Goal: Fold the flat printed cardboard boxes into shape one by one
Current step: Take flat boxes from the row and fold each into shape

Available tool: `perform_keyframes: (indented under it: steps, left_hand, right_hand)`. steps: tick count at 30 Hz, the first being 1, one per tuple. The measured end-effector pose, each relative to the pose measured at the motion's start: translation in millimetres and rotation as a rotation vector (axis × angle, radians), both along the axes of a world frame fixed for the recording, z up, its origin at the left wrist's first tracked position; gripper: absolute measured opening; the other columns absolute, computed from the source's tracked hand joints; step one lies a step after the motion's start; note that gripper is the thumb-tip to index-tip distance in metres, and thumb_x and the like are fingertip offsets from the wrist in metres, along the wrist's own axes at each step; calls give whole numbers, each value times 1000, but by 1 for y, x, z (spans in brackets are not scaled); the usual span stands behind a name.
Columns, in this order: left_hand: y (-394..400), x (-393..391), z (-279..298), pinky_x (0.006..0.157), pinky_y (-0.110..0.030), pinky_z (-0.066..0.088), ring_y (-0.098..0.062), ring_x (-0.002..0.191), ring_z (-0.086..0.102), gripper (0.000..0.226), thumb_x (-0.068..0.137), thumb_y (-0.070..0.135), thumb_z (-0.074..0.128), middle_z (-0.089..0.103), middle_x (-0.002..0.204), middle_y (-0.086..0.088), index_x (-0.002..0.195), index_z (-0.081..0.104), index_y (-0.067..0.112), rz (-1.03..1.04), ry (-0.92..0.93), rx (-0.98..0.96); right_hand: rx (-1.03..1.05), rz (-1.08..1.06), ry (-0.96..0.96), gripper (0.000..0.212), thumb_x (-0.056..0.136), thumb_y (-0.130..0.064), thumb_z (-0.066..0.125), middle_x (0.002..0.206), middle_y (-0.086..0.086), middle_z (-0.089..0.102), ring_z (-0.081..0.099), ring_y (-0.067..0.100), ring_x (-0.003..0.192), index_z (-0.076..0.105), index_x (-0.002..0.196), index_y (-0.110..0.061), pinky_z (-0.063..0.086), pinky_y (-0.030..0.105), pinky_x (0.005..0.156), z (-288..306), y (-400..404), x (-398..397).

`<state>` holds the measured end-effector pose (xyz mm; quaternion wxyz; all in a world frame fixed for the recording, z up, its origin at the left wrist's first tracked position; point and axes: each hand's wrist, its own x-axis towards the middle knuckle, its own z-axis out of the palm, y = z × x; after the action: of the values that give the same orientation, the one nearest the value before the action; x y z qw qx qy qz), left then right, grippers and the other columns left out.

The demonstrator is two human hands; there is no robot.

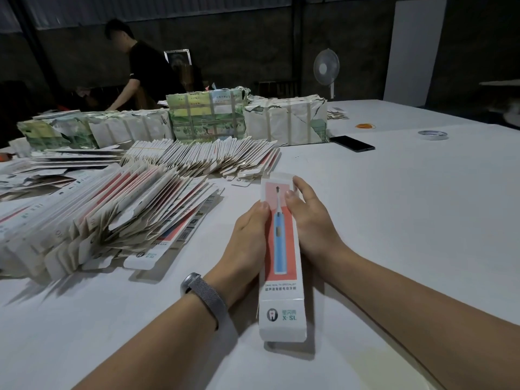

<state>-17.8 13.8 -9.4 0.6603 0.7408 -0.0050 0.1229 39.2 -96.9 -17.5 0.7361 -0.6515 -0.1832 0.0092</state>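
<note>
White cardboard, printed with a blue electric toothbrush on a coral-red panel, is forming a long narrow box (282, 257) that both hands are holding just above the white table (394, 209), near its front edge. The left hand (247, 243) is gripping the box's left side, thumb lying up along the edge and the other fingers hidden behind the cardboard. A grey mesh wristband (205, 298) is sitting on the left wrist. The right hand (309, 220) is clasping the right side, thumb pressing on the printed face and fingers curling around the far upper edge. Both forearms are reaching in from the bottom of the view.

Near the box's lower end a tooth logo is showing beside the letters "X·SL"; above it are a line of Chinese characters and a smaller line too fine to read.

To the left, a fanned heap of flat boxes (118, 209) is lying on the table, one at its front showing the same logo. Behind it, wrapped bundles (208, 116) are standing in a row; their print is too blurred to read. A dark phone (351, 143), a roll of tape (432, 134) and a standing fan (326, 69) are sitting farther back. A person in a black shirt (140, 68) is bending over in the dim background.
</note>
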Motion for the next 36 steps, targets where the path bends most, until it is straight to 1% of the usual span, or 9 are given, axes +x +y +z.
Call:
perform_keyframes:
  steps: [2,7,10,18,21,24,29,33,36]
  left_hand:
    - [2,-1,3,55,-16,53,-9,59,72,41,110,38,32,73,67,5,93,64,19,-6,25,28]
    - [5,0,5,76,-34,61,-18,76,75,41,109,44,32,75,84,-2,96,64,23,-4,-14,182]
    - [7,-1,5,75,-32,62,-16,74,75,39,108,45,32,75,84,-2,97,62,23,-20,10,174]
    - [8,-3,3,74,-31,62,-18,75,76,35,107,47,35,76,83,0,106,63,24,-56,42,83]
    - [9,-1,1,76,-32,60,-12,78,75,30,104,54,39,76,89,4,108,61,35,-23,-9,222]
    - [10,-1,1,69,-23,59,-6,75,73,34,102,58,37,74,91,7,113,58,35,-6,-15,347]
    - [8,-1,-5,86,-43,60,-16,90,73,33,104,53,39,73,103,2,120,57,30,-20,-11,234]
    - [10,0,-6,82,-34,61,-9,85,75,33,99,64,40,74,93,11,111,55,38,-55,11,141]
    - [10,2,-4,77,-30,60,-10,84,75,34,102,60,37,74,89,17,122,49,35,-53,6,37]
  right_hand:
    - [-1,-20,-12,29,106,-35,44,113,-13,68,74,9,89,40,134,-41,61,25,77,-1,0,0]
    - [24,-54,-20,26,105,-35,47,108,-11,70,75,12,86,41,129,-42,61,26,71,-2,0,-1]
    - [13,-57,-17,27,102,-39,50,106,-13,69,75,11,83,39,127,-46,59,23,64,-2,0,-1]
    - [-35,-61,-26,33,100,-44,51,107,-16,68,75,10,81,36,129,-50,59,24,62,-3,0,0]
    - [-23,-82,-32,32,101,-44,50,113,-13,67,74,5,87,37,131,-49,58,21,64,-4,-1,2]
    - [-30,-106,-23,33,101,-44,50,119,-7,66,73,4,87,37,131,-48,58,20,64,-4,-2,3]
    - [-71,-109,-30,36,99,-46,52,123,-6,65,73,3,84,34,131,-50,59,22,62,-3,-2,1]
    - [-41,-75,-17,31,102,-43,48,119,-6,66,74,7,84,36,130,-47,59,23,63,-1,-3,0]
    - [-38,-18,-17,30,104,-41,45,109,-8,70,76,13,82,39,133,-42,59,24,64,1,-2,-3]
